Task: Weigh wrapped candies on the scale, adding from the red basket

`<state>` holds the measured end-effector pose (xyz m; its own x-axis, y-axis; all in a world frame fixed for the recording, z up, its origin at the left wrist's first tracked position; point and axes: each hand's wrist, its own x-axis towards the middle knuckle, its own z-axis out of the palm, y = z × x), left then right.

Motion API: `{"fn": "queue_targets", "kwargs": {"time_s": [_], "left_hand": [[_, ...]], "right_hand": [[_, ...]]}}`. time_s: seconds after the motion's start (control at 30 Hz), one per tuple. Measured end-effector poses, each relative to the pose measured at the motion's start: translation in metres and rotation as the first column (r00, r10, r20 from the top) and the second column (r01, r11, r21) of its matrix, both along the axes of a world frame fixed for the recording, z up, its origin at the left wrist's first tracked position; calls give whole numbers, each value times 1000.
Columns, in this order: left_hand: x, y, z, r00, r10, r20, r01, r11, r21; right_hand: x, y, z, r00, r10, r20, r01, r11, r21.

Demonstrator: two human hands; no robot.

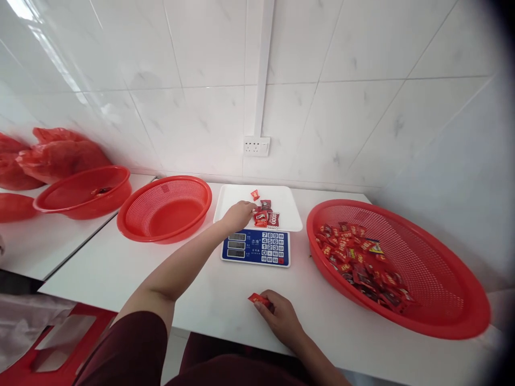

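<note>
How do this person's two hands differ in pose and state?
The left hand reaches over the digital scale's white tray; the right hand is nearer the body. The left hand is at wrapped packets, its grip unclear; the right hand holds one red packet. Both are bare.

The head camera looks forward — tabletop [213, 300] below.
</note>
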<state>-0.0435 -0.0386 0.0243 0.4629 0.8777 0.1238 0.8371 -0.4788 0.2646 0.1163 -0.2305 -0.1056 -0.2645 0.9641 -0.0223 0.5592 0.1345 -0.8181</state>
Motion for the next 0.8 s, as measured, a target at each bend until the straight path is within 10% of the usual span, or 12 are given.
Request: {"fn": "queue_targets", "kwargs": {"time_s": [0.53, 0.8], "left_hand": [[-3, 12, -8, 968, 91, 233, -93, 996, -3], [-18, 1, -5, 545, 300, 783, 86, 909, -408]], "right_hand": [[0, 0, -1, 1000, 15, -1, -15, 1000, -20], [0, 0, -2, 1000, 23, 17, -23, 1000, -3]]}}
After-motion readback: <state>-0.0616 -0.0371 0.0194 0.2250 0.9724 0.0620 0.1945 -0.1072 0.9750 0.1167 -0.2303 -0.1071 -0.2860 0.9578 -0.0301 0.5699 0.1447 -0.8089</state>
